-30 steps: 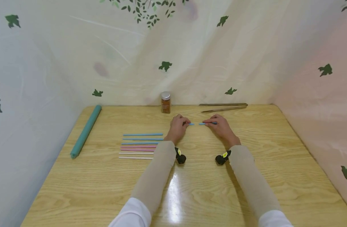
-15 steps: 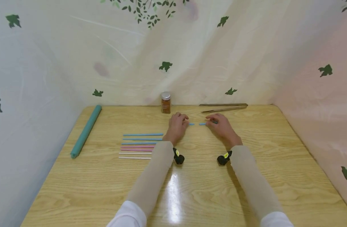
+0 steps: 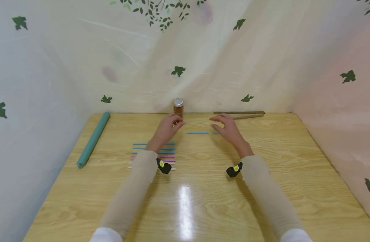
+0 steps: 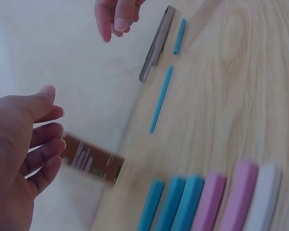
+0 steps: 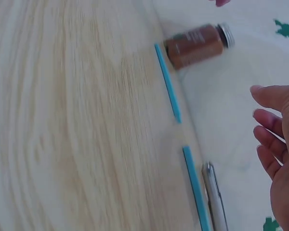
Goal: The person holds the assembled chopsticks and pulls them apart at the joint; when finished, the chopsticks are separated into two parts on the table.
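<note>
Two thin blue sticks lie end to end on the table with a small gap between them. The left one [image 3: 198, 133] shows whole; my right hand [image 3: 228, 129] covers much of the right one [image 3: 216, 132] in the head view. Both show clearly in the right wrist view. That hand hovers over its stick, thumb and fingers spread apart, holding nothing. My left hand [image 3: 167, 130] is raised in front of the spice jar [image 3: 178, 108], fingers loosely bent and nothing in them. Below its wrist lie more blue sticks [image 3: 170, 144], pink sticks [image 3: 168, 156] and white sticks [image 3: 173, 169] in parallel rows.
A teal roll [image 3: 93, 141] lies slanted along the table's left side. Brown tongs [image 3: 251, 116] rest at the back edge, behind my right hand. Fabric with green leaf prints [image 3: 179, 71] hangs around the back and sides of the table [image 3: 209, 201].
Both hands have let go of the blue sticks and risen. My left hand has moved left, uncovering its stick; the right has shifted slightly back. The sticks stay on the table.
</note>
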Demonstrator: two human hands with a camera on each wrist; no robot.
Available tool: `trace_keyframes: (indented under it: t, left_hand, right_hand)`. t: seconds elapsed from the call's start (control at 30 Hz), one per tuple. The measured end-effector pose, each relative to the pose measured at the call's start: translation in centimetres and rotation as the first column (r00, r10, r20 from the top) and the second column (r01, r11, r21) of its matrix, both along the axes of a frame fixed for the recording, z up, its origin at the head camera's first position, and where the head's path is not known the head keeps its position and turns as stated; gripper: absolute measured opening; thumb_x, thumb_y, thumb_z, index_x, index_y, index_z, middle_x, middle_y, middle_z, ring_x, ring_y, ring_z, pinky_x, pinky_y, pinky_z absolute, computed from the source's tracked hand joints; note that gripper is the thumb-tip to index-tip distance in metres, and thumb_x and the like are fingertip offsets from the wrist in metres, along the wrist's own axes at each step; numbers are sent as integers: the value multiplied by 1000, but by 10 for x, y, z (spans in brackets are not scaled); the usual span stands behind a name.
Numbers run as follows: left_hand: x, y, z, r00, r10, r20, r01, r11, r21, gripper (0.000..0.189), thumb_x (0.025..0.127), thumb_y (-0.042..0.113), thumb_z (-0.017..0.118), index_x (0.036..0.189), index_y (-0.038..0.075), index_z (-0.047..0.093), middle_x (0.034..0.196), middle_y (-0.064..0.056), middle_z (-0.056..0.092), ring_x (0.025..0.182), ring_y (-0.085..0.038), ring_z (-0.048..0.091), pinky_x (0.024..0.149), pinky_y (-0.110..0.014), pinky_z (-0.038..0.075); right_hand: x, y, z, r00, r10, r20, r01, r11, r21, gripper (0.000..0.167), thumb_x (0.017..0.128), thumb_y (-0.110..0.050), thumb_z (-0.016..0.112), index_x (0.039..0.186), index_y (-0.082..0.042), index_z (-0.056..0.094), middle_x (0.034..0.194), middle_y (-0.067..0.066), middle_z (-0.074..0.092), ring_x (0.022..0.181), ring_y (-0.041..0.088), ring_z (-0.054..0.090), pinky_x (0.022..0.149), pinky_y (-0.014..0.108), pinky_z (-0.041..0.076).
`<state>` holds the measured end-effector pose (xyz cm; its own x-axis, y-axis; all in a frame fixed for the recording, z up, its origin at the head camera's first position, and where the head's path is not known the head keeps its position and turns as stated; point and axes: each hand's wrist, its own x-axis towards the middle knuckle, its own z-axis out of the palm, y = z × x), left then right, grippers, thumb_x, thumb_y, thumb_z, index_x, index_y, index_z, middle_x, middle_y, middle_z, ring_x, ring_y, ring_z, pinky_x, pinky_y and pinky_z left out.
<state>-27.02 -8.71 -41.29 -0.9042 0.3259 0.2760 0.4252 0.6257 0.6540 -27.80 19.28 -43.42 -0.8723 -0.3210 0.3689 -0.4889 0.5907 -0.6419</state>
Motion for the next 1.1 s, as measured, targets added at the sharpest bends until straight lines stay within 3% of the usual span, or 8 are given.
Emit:
trace_keyframes:
  t: [0.2, 0.53, 0.7, 0.93, 1.1]
  left_hand:
    - [7, -34, -7, 998, 56, -6, -56, 997, 47, 23, 95, 26, 59, 101, 6, 68, 98, -8, 63, 87, -21, 58, 78, -35, 50]
    - [20, -84, -19, 988, 133, 77, -140, 985, 101, 26, 96, 28, 57, 108, 6, 66, 102, -11, 63, 92, -23, 58, 83, -40, 48]
    - [24, -109, -25, 981, 137, 140, -151, 984, 98, 30, 97, 29, 56, 112, 5, 63, 108, -12, 62, 97, -25, 57, 88, -42, 47]
    - [34, -141, -36, 958, 149, 246, -162, 986, 35, 30, 97, 30, 56, 114, 6, 61, 113, -12, 61, 101, -27, 56, 91, -43, 45]
    - [38, -153, -41, 952, 132, 276, -146, 989, 30, 26, 95, 24, 60, 112, 5, 62, 111, -13, 63, 99, -25, 56, 89, -40, 45]
  right_hand:
    - [5, -29, 2, 999, 54, 7, -54, 998, -23, 30, 92, -18, 65, 120, -7, 64, 114, 10, 60, 106, 30, 54, 91, 51, 44]
    - [15, -79, -7, 986, 142, 90, -139, 989, -42, 33, 92, -17, 65, 121, -3, 62, 115, 14, 59, 108, 31, 54, 93, 52, 44]
    - [19, -99, -13, 979, 162, 119, -156, 986, -59, 32, 92, -17, 65, 121, -3, 62, 112, 14, 59, 106, 29, 55, 93, 46, 46]
    - [22, -123, -23, 962, 205, 178, -196, 978, -65, 34, 92, -18, 64, 122, -2, 61, 114, 13, 60, 105, 24, 56, 94, 40, 47]
    - [22, -135, -30, 951, 204, 234, -196, 979, -55, 32, 92, -20, 64, 121, -5, 61, 112, 8, 61, 106, 22, 56, 93, 37, 48]
